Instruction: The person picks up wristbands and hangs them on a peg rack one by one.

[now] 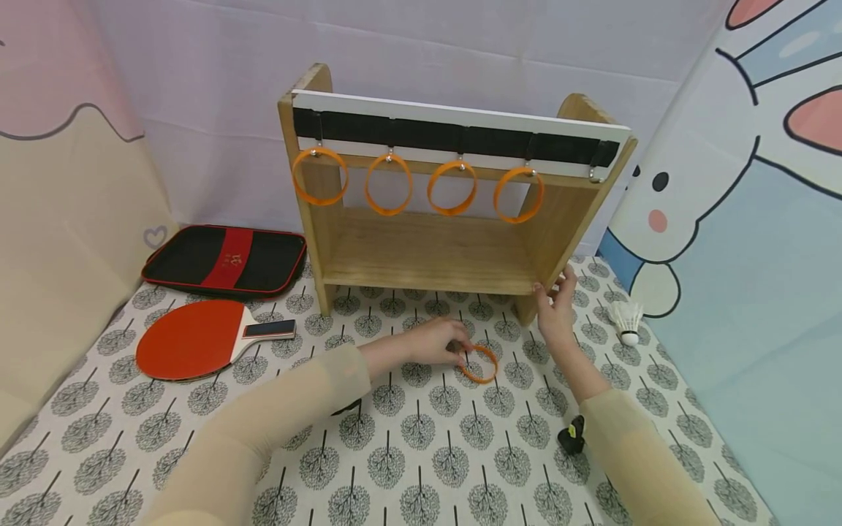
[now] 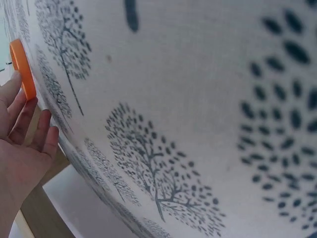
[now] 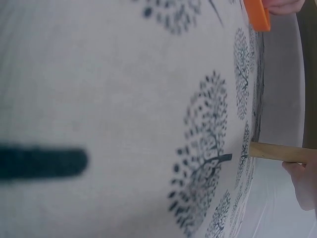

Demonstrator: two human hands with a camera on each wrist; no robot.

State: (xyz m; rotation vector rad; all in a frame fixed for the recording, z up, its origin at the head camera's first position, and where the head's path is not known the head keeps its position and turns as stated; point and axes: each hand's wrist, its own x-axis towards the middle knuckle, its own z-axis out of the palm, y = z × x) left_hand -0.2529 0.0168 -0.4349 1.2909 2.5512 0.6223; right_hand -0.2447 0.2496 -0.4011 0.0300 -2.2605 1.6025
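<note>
My left hand (image 1: 437, 341) pinches an orange ring (image 1: 495, 363) between thumb and fingertips, low over the patterned cloth. The left wrist view shows that ring (image 2: 22, 69) edge-on, with the thumb on one side and fingers behind. Beyond it stands a wooden shelf (image 1: 427, 252). My right hand (image 1: 558, 307) grips its right side panel near the bottom, thumb at the front edge. In the right wrist view the panel's leg (image 3: 277, 152) meets the hand (image 3: 303, 183). Several orange rings (image 1: 388, 212) hang from hooks along the shelf's top bar; the rightmost hook (image 1: 593, 175) is bare.
On the left lie a red table tennis paddle (image 1: 187, 340) and a black-and-red case (image 1: 270, 263). A shuttlecock (image 1: 628, 325) lies at the right. Beside the right forearm sits a small black object (image 1: 571, 438). Printed curtains (image 1: 743, 351) enclose the cloth-covered table.
</note>
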